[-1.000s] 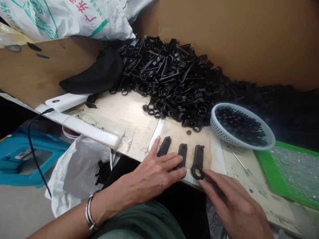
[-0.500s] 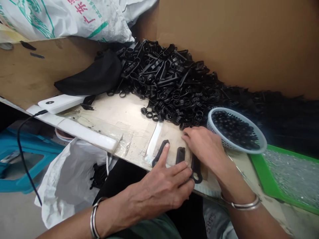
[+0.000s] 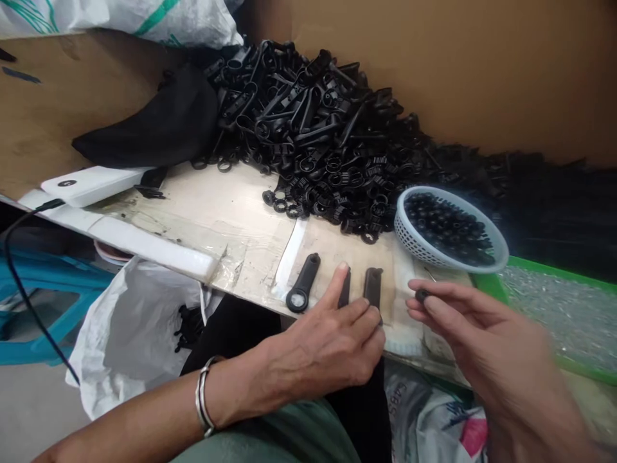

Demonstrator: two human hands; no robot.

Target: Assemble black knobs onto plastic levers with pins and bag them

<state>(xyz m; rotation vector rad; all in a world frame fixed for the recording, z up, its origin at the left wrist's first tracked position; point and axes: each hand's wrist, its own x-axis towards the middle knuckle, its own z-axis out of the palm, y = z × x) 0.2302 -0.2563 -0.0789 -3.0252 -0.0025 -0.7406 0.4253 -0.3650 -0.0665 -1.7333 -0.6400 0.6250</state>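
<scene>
On the bench edge lie three black plastic handle-like pieces. The left piece (image 3: 304,283) shows whole, with a ring at its near end. My left hand (image 3: 332,347) rests over the other two, fingers apart, its index finger stretched along the middle piece (image 3: 346,288). The middle and ring fingers touch the right piece (image 3: 373,284), and the near ends of both are hidden under the hand. To the right, my right hand (image 3: 486,341) is raised above the bench, pinching a small black round part (image 3: 422,295) between thumb and fingers.
A large heap of black plastic parts (image 3: 308,122) fills the back. Right of it stands a pale blue basket (image 3: 409,241) of small black parts, beside a green tray (image 3: 520,265) of clear pieces. At left are a white device (image 3: 91,184) with a cable and a white sack (image 3: 125,315) below.
My right hand has drawn back from the heap's front edge toward the right, and now shows the small round part. My left hand has slid right, uncovering the left piece. The view has shifted.
</scene>
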